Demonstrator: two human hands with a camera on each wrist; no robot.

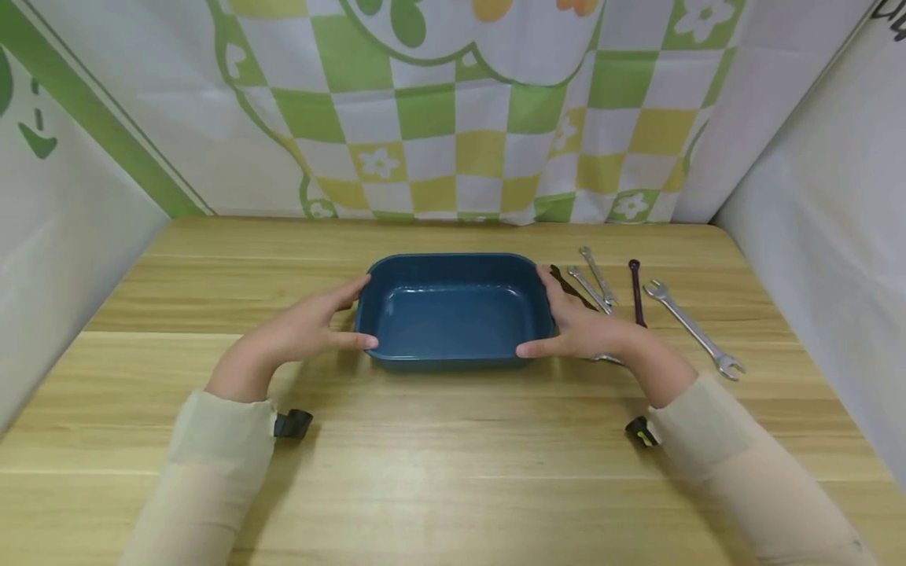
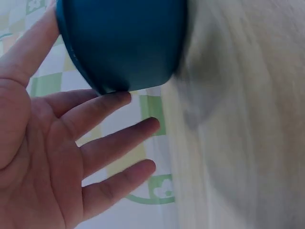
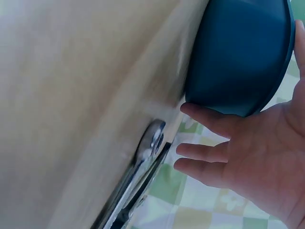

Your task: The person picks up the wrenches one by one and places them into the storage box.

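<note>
A deep blue rectangular dish sits between both hands, its open top facing up. At its left end is my left hand, thumb at the near corner of the rim and fingers along the far side. In the left wrist view, its fingers are straight and spread, with some touching the dish wall. My right hand spans the opposite end, thumb on the near rim. Straight fingers show in the right wrist view, one at the dish's lower edge. The dish's inside holds nothing.
Right of the dish lie several wrenches: a large silver one, a purple one, smaller silver ones and a dark one. Some are partly behind my right hand. A patterned curtain hangs behind the wooden table.
</note>
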